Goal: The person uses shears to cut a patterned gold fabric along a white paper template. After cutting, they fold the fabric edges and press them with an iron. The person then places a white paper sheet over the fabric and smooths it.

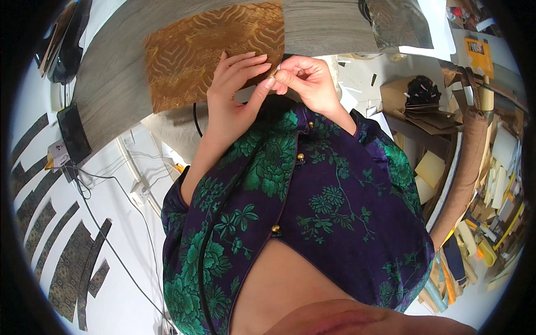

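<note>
A piece of brown fabric (192,58) with a golden wavy pattern lies on the grey wood-grain table in front of me. My left hand (233,84) rests on its near right part, fingers stretched out flat on the cloth. The left thumb reaches across to the cloth's near right corner. There my right hand (310,80) pinches the edge between thumb and fingers, its fingertips touching the left thumb. Something small and pale shows at the pinch, too small to make out.
The grey table (329,28) spans the top, with a dark translucent sheet (399,25) at its right. A black phone-like slab (73,134) sits at the left edge. Cables hang below it. Patterned strips (71,268) lie lower left. Rolls, including a brown one (460,167), and scraps crowd the right.
</note>
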The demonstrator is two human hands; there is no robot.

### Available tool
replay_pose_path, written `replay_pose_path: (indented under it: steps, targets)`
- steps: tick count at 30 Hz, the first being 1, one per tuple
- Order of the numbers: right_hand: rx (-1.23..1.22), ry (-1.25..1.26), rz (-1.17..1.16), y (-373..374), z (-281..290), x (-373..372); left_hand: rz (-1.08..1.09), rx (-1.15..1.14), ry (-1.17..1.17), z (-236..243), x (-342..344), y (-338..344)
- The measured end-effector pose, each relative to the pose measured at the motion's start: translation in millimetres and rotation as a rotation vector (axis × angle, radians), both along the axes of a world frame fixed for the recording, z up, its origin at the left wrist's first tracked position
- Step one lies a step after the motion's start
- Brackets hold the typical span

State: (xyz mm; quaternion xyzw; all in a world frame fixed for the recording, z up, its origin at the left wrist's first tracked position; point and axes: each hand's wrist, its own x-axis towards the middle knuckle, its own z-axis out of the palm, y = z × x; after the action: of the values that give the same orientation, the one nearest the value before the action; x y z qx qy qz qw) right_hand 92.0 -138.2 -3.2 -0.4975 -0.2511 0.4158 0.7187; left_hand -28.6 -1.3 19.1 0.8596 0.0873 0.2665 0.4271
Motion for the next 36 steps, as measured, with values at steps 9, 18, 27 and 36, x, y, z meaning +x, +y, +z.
replay_pose_path:
  steps: [9, 18, 27, 36]
  targets:
    - [0.041, -0.151, 0.006, 10.0, 23.3, 5.9, 0.124, -0.818, 0.047, 17.8, -0.5, -5.7]
    - [-0.029, -0.146, -0.186, -0.9, 25.2, 12.2, 0.176, -1.465, -0.235, 22.5, 14.5, 29.8]
    - [0.15, -0.347, -0.503, -16.4, 62.5, 53.9, -0.112, -1.745, -0.521, 39.8, 38.0, 67.8]
    - [0.167, -0.485, -0.537, 2.2, 84.2, 88.1, -0.399, -1.619, -0.682, 30.6, 45.3, 77.7]
